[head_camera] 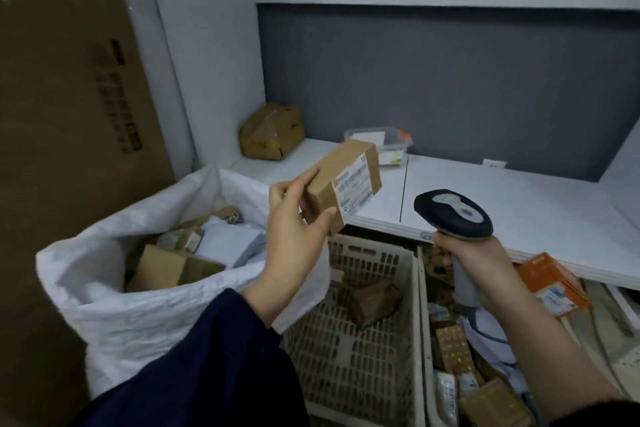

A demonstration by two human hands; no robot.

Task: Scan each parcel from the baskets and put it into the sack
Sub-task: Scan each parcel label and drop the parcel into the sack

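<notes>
Left hand (294, 222) holds a small cardboard parcel (341, 184) up at chest height, above the gap between sack and basket. Fingers curl round the near end and thumb presses the lower edge, so the hand is clamped on the box's short end. Long axis runs from the hand up and away to the right. The face carrying the white shipping label (353, 185) is turned to the right, toward the other hand.

Right hand (474, 260) is wrapped tight round the grip of a handheld scanner (453, 213), head raised just beside the parcel, lower and to its right, not touching. The scanner's window is turned away from view; whether it is squarely on the label cannot be told. No beam shows.

The white woven sack (104, 274) stands open, down and left of the parcel, on the holding hand's side, already part-filled with boxes and pale mailers. Drop looks short: a swing left and down.

The lattice basket (367, 350) below holds a few brown parcels. A second basket (424, 340) to the right is cut off by the frame; its contents are jumbled, hard to count. Label print blurred, unreadable. An orange box (554, 282) sits partly under the white shelf (502, 198).
</notes>
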